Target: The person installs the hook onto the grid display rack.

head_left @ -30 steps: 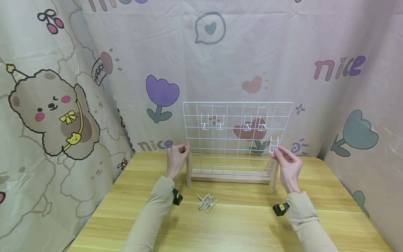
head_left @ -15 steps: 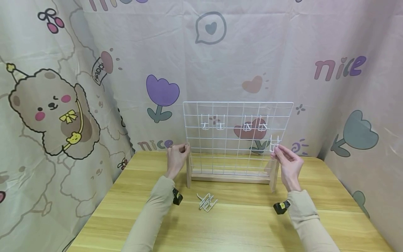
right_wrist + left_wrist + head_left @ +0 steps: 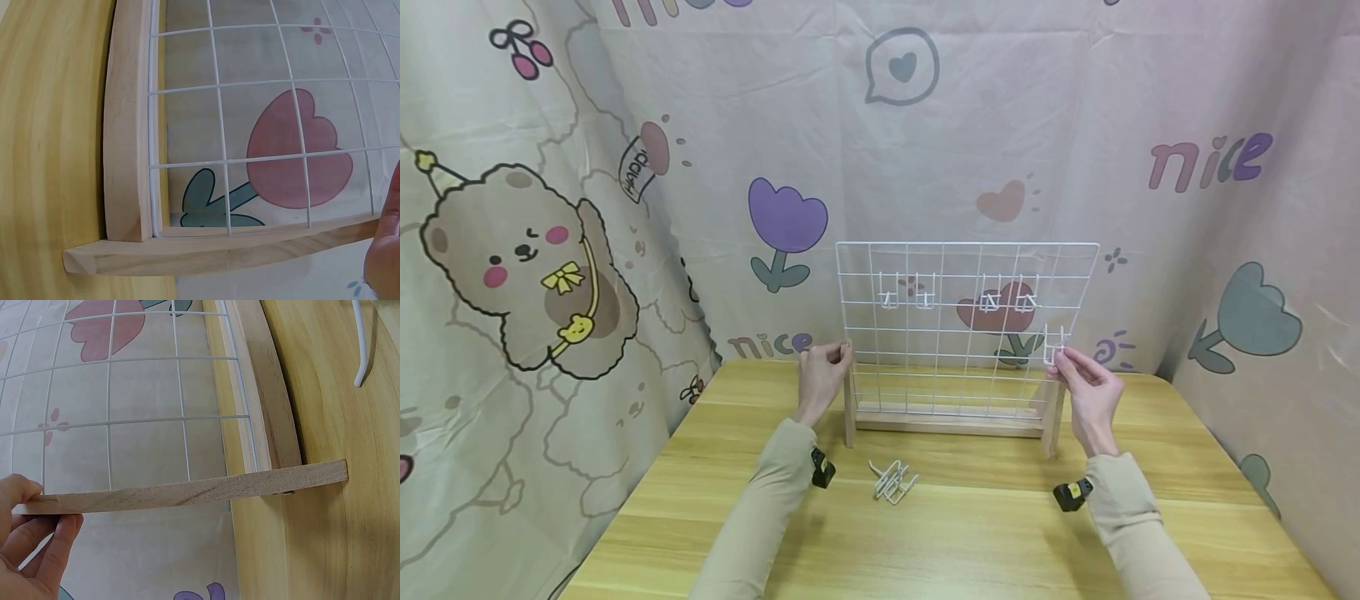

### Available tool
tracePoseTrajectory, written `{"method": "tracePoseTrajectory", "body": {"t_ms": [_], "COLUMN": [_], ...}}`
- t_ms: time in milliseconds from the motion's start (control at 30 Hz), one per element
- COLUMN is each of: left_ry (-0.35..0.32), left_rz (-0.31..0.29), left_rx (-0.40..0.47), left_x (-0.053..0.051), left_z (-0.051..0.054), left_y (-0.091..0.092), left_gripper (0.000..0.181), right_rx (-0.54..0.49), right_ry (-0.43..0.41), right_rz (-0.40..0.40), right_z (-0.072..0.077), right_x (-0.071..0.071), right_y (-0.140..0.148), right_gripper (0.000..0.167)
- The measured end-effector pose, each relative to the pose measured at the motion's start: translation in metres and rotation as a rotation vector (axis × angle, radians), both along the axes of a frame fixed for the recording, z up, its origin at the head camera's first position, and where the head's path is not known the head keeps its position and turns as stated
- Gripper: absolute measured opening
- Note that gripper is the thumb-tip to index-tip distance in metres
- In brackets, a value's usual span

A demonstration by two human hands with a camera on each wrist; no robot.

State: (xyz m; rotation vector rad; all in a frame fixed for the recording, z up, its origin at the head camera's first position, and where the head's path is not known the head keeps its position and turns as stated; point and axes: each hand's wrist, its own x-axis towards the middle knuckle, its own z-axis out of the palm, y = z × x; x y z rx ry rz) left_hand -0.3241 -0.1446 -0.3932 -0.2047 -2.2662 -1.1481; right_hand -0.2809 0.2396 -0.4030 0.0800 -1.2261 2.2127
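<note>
A single white bent-wire hook [image 3: 1048,348] stands against the right edge of the white wire grid panel [image 3: 950,331], below its upper row of four hung white wire hooks [image 3: 1027,302]. The right hand [image 3: 1088,396] is much the nearer, its grip narrow, thumb and fingertips pinching the hook's lower end; from that grip the hook lies upward and slightly in toward the grid's middle. Its long axis runs roughly upright, and its two prongs point up; whether they have caught a grid wire cannot be told, and the right wrist view does not show the hook. At the grid's left edge, the left hand [image 3: 822,379] pinches the pale wooden upright [image 3: 187,490] between thumb and fingers. In front of the grid, left of its middle, a loose pile of white wire hooks [image 3: 893,483] lies on the yellow wood-grain bench [image 3: 1000,542].
</note>
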Motion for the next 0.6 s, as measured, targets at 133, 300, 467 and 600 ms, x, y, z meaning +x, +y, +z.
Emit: {"method": "tracePoseTrajectory", "body": {"t_ms": [133, 300, 467, 600], "left_ry": [0.002, 0.007, 0.002, -0.005], "left_rz": [-0.002, -0.003, -0.005, -0.008], "left_rx": [-0.003, -0.006, -0.001, 0.004], "left_x": [0.0004, 0.0002, 0.0008, 0.0009], "left_z": [0.0004, 0.0012, 0.0011, 0.0010], "left_y": [-0.0001, 0.0002, 0.0004, 0.0006], "left_gripper": [0.018, 0.019, 0.018, 0.018], "right_rx": [0.008, 0.033, 0.046, 0.055], "right_ry": [-0.008, -0.005, -0.029, -0.055], "right_rz": [0.001, -0.006, -0.018, -0.024], "right_z": [-0.0017, -0.0033, -0.0051, -0.0063], "right_x": [0.0007, 0.0017, 0.0030, 0.0034], "right_y": [-0.0004, -0.0015, -0.0021, -0.0024], "right_gripper": [0.018, 0.021, 0.025, 0.028]}}
